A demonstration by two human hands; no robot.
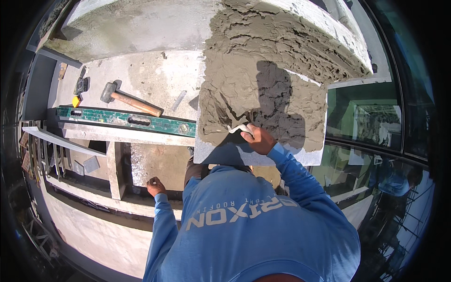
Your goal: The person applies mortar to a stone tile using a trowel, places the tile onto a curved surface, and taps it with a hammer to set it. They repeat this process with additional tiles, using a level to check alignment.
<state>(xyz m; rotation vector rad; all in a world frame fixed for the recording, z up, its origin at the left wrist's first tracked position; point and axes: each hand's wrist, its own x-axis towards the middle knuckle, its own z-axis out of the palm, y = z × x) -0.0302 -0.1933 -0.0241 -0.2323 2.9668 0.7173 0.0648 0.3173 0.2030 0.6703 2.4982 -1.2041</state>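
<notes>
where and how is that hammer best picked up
Probably best by the wooden handle, close to its free end, coming from the near side over the green level: the handle slants that way, while the dark, bulky head lies at the far left end.

My right grip [258, 139] covers the back end of the trowel handle [238, 128]; fingers underneath not visible. Blade outline partly lost against the mortar [235, 70], can't tell how deep it sits. My left grip [156, 186]: fingertips too small to read, can't say if anything's in them. Mortar hides most of the pale slab [317, 157], and top edge crops the mortar. My torso blocks most of my legs; lower edge cuts my blue shirt [263, 239]. Green level's [117, 120] right end meets the slab edge, can't tell if it runs behind. Clutter [29, 162] at left rim: blurred.
</notes>
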